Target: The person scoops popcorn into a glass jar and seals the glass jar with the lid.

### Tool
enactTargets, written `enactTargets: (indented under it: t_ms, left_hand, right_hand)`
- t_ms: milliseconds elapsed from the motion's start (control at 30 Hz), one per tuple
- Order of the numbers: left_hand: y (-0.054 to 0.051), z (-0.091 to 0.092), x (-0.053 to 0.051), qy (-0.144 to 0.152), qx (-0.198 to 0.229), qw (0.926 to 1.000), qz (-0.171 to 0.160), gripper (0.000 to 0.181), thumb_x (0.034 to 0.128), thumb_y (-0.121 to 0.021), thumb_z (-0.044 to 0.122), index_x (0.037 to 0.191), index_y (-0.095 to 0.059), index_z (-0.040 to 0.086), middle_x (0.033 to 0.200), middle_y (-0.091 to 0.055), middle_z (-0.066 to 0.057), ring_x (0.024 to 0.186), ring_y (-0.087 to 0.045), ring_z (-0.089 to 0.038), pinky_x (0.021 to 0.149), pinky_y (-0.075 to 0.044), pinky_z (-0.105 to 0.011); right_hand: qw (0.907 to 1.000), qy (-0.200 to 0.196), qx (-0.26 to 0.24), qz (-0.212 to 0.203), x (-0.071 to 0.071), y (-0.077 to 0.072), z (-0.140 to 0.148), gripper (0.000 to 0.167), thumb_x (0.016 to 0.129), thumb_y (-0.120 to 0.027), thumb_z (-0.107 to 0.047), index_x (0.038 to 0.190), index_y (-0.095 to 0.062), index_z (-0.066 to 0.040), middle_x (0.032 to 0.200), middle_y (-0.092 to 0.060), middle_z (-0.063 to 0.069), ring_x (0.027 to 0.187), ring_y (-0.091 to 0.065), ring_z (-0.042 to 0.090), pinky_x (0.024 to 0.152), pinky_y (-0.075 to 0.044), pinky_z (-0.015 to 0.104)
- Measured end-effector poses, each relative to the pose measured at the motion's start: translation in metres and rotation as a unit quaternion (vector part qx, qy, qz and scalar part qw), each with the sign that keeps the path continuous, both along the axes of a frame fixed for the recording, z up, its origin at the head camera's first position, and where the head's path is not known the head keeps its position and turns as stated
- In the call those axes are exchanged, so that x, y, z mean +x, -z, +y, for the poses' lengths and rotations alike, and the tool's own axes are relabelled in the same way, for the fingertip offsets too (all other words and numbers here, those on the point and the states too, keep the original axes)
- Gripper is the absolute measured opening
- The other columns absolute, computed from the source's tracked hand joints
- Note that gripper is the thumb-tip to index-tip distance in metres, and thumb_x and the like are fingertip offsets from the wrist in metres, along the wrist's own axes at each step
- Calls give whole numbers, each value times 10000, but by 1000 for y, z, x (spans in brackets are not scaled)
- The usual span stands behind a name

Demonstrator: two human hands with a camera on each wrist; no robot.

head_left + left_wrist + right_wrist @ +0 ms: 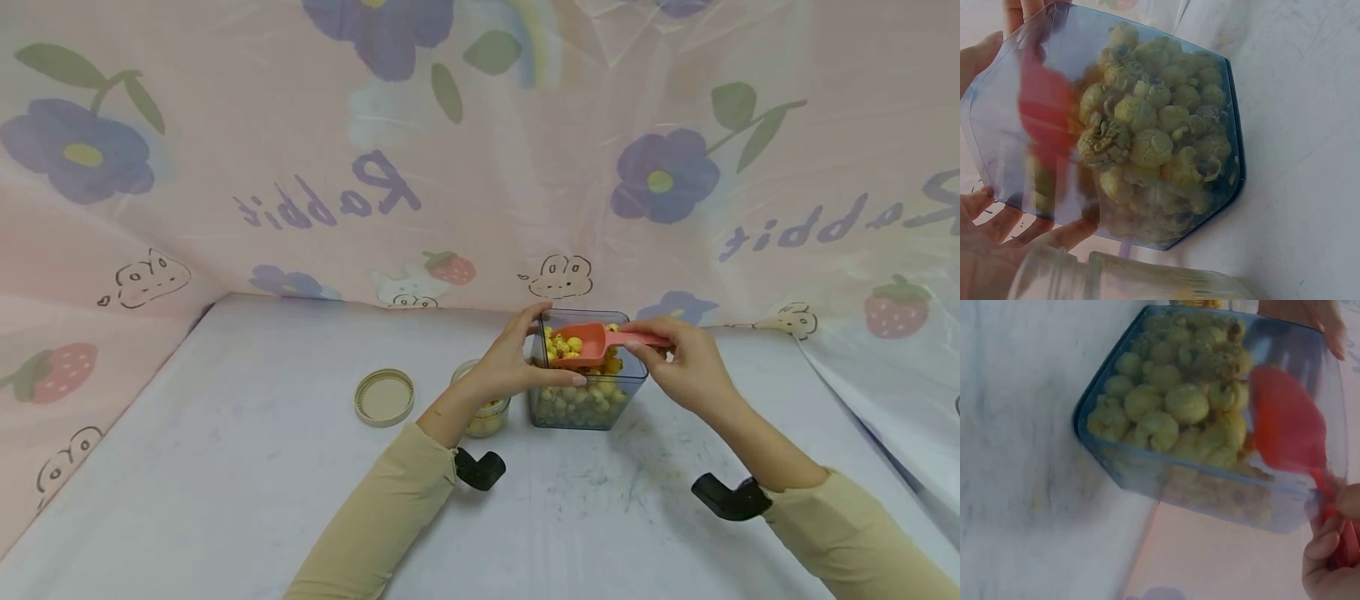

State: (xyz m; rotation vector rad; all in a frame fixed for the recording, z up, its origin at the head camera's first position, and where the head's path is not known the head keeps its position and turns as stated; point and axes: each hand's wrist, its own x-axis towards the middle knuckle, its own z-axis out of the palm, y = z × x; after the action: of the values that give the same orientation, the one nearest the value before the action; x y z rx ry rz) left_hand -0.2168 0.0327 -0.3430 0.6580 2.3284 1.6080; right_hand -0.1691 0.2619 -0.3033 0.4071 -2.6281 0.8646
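A clear square container (pixel 581 404) holds yellow popcorn (pixel 1150 112) in its lower part. My left hand (pixel 510 358) grips its left side near the rim, thumb along the front and fingers at the back. In my right hand (pixel 686 367), the handle of a red scoop (pixel 591 343) is pinched. The scoop's bowl lies inside the container's mouth, with popcorn in and around it. Seen through the wall in the right wrist view, the scoop (pixel 1288 419) sits above most of the popcorn.
A round glass jar (pixel 486 423) with some popcorn in it stands just left of the container, partly behind my left hand and wrist. Further left, a round lid (pixel 384 397) lies on the white table (pixel 225 467). A printed pink sheet (pixel 480 167) rises behind the table.
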Motion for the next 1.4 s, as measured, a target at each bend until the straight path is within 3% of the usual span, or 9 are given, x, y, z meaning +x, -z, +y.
enactTargets:
  t_ms: [167, 567, 767, 1033, 1233, 1400]
  left_hand:
    - [0, 0, 0, 12, 57, 10000, -38, 1018, 723, -844, 338, 1515, -204, 315, 1510, -289, 2, 1343, -363, -228, 986, -468, -426]
    - [1, 0, 0, -24, 65, 9999, -74, 1022, 717, -847, 343, 1512, -206, 324, 1514, -289, 34, 1347, -356, -212, 1021, -439, -472]
    - [1, 1, 0, 1, 127, 9999, -65, 1015, 717, -849, 333, 1508, -213, 328, 1510, -297, 22, 1329, -367, -198, 974, -485, -394]
    - [-1, 1, 1, 25, 169, 9999, -7, 1018, 721, -849, 322, 1514, -211, 302, 1509, -289, 27, 1319, -369, -198, 917, -514, -326]
    - [-1, 1, 0, 24, 129, 9999, 33, 1030, 719, -851, 322, 1519, -203, 293, 1507, -291, 23, 1321, -368, -194, 922, -510, -345]
    - [0, 1, 0, -12, 84, 10000, 38, 1022, 715, -852, 329, 1512, -212, 315, 1509, -292, 33, 1340, -355, -194, 961, -489, -379]
  right_hand:
    - [9999, -49, 71, 111, -4, 4, -7, 190, 884, -676, -61, 1059, -700, 7, 876, -652, 123, 680, -482, 137, 544, -417, 210]
    - [9989, -152, -399, -198, -5, 6, 1, 228, 923, -643, -139, 1109, -682, -12, 944, -671, 149, 692, -486, 64, 529, -411, 217]
    - [9970, -27, -569, -521, -3, 7, 7, 261, 939, -621, -140, 1160, -650, -4, 950, -654, 162, 635, -448, 86, 474, -379, 222]
    - [9934, 153, -847, -755, 1, 8, 12, 276, 945, -619, -186, 1172, -654, -35, 866, -605, -77, 602, -421, 95, 459, -370, 234]
    - [9933, 268, -883, -697, 2, 8, 14, 290, 942, -619, -153, 1193, -647, -9, 931, -590, -37, 638, -437, 59, 472, -379, 199]
    - [9917, 246, -1073, -668, 3, 9, 16, 300, 942, -617, -143, 1200, -643, 7, 936, -593, -131, 645, -436, 43, 465, -364, 201]
